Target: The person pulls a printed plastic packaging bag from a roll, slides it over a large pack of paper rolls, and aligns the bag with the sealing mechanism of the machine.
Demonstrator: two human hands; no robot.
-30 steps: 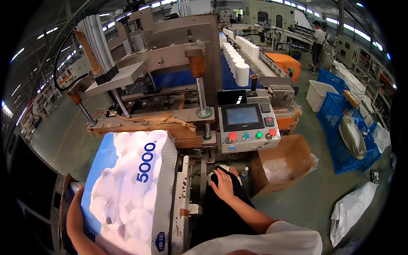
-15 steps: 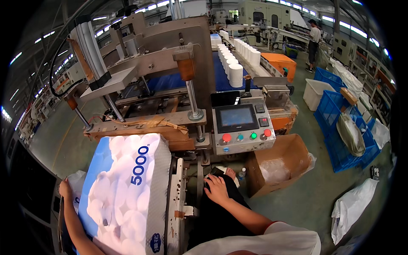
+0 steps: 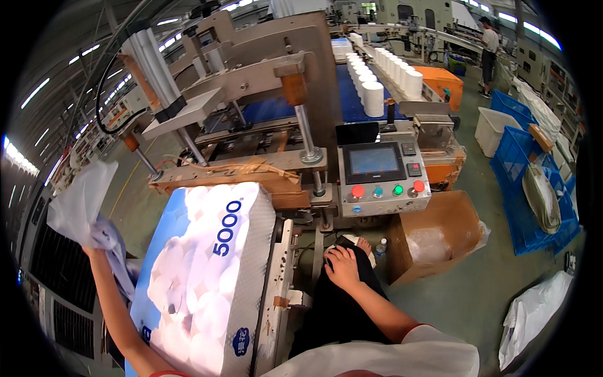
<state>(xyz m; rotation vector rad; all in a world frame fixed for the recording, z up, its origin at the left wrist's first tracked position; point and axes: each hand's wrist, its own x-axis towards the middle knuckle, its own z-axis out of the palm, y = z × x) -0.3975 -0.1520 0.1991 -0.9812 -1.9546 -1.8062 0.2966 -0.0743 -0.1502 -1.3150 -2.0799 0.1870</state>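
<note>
My left hand is raised at the left, closed on a crumpled translucent plastic bag that billows above it and hangs down beside my forearm. Close by is a large printed pack of paper rolls, blue and white with a puppy picture, lying flat in front of the machine. Resting on my dark-trousered knee, my right hand has its fingers laid out and nothing in it.
A metal press machine stands ahead, with a control panel on its right. White rolls line a blue conveyor. To the right are a cardboard box, blue crates and a white sack. Farther back stands a person.
My left hand has lifted from beside the pack, bringing the plastic bag up into the air. My right hand stays on my knee. The whole view has shifted slightly.
</note>
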